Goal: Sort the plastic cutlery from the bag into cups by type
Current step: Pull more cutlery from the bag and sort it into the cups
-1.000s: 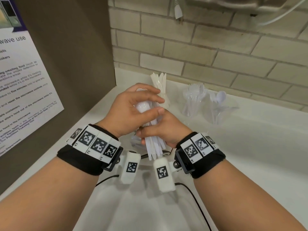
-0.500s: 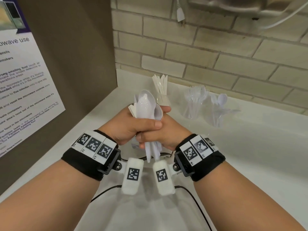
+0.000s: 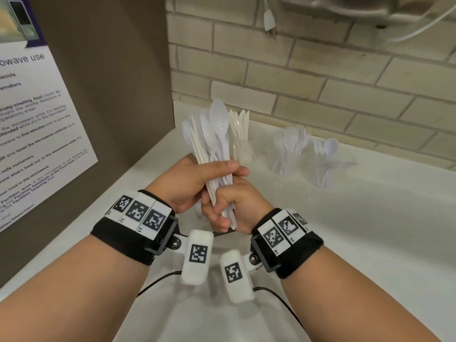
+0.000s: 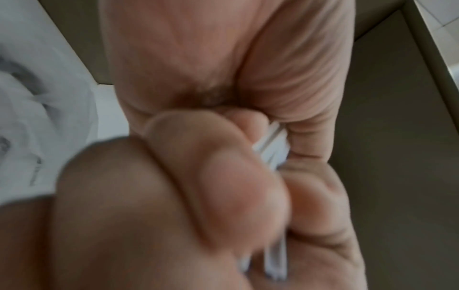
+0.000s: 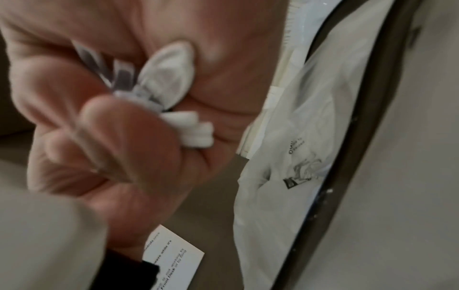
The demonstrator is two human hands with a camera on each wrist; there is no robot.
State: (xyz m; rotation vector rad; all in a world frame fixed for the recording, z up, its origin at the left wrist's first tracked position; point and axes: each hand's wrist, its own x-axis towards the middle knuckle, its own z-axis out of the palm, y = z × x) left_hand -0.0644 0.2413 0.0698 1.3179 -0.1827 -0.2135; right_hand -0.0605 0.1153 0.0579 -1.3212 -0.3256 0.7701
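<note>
A bundle of white plastic cutlery, spoons and knives, stands upright over the counter. My left hand grips the bundle round its middle. Just below, my right hand grips the handle ends. In the left wrist view the handles show between curled fingers. Three clear cups stand at the back: one with knives, one with forks, one with spoons. The plastic bag lies under my hands, mostly hidden in the head view.
A white counter runs to a brick wall. A brown side panel with a microwave notice closes the left. A black cable lies near my wrists. A plug hangs from above.
Both hands have lifted the bundle, so the spoon bowls now stand higher and fan out above my left hand. My left hand shifted from covering the spoon bowls to gripping the stems.
</note>
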